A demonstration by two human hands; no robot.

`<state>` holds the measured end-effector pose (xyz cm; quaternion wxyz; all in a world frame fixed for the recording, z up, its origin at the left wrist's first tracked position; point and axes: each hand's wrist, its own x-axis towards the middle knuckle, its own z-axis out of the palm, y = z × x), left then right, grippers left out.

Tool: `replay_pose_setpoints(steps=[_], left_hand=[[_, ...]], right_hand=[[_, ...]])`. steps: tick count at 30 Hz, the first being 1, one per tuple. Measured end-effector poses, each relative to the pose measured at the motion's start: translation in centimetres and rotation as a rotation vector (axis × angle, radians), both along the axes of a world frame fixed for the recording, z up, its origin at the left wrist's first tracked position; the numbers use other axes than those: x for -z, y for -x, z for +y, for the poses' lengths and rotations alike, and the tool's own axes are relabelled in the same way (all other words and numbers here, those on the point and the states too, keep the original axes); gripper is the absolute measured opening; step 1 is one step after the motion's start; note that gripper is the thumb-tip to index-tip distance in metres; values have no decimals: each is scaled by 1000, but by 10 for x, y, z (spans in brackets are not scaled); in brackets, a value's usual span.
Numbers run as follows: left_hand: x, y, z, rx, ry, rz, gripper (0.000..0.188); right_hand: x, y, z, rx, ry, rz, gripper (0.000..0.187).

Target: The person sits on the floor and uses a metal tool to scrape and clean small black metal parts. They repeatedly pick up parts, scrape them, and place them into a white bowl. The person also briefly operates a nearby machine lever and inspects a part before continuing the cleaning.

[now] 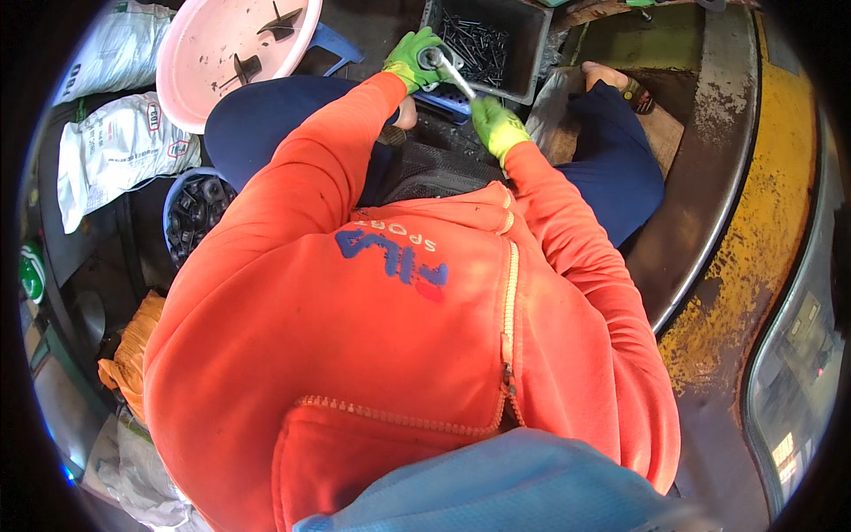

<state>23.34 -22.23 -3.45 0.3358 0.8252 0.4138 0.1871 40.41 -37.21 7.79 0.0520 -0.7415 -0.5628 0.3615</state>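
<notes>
Both my hands wear yellow-green gloves and work in front of me at the top of the view. My right hand (498, 127) is closed round the lower end of a metal wrench (459, 80). The ring-shaped head of the wrench lies beside my left hand (412, 60), whose fingers are closed by a small metal part I cannot make out. A grey bin (534, 74) holding a heap of dark bolts (475, 49) stands just beyond my hands. Something blue (460, 110) shows under the bin's near edge.
A pink basin (197, 62) with dark metal pieces (244, 70) stands at the far left on a blue stool (335, 44). Below it is a bucket of dark parts (199, 209). White sacks (124, 152) and an orange sack (137, 348) line the left. A worn yellow metal frame (753, 239) curves along the right.
</notes>
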Motion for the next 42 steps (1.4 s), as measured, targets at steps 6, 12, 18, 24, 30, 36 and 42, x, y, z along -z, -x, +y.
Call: replay_pose_setpoints(steps=[6,12,18,24,30,36,42], left_hand=[[26,0,-6,-56,-141,-87,70],[32,0,0,-46,-224,-73,63],[22,-4,-4,-67,-233,-51,61],[20,0,-6,-42,-103,-10,72],[27,1,-5,-77,-181,-78,68],[26,-2,-1,-28,-246,-45,58],[19,1,-6,-38,-112,-85,73]], right_hand=[[0,0,-5,74,-546,340,36],[-7,-3,-3,18,-32,109,40],[2,-7,-6,71,-9,198,41],[13,-10,1,113,-232,316,49],[26,-5,-2,37,20,177,47],[36,-4,-5,190,-224,375,47],[33,-5,0,137,-10,351,51]])
